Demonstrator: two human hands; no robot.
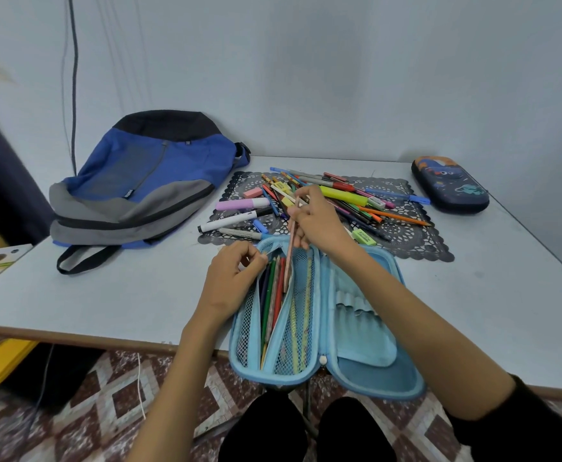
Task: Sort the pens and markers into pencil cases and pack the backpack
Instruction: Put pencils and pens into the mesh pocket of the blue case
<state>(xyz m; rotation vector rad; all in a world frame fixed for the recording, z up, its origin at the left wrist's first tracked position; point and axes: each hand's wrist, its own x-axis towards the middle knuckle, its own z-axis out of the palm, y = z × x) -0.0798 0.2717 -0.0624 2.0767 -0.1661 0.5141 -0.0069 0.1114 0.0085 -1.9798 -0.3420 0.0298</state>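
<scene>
Sorting step in hand: right hand (pixel 316 221) pinches a pale pink wooden pencil (pixel 290 258) btwn thumb & fingers. Its tip is down inside the mesh pocket (pixel 303 315) of the open light-blue hard-shell pencil case (pixel 373 365), just below the grip. Left hand (pixel 231 278) pinches the pocket's edge beside the grip, holding it wide. Nxt move prob. calls for sliding the pencil fully in, releasing, then reaching just beyond the grip to the loose pens & markers (pixel 339 198). Blue-and-grey fabric backpack (pixel 146 171) lies well left, not yet packed.

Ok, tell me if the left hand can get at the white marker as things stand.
Probably yes: the white marker lies uncovered beyond the left hand. But its fingers pinch the pocket edge of the blue case and must let go first.
</scene>
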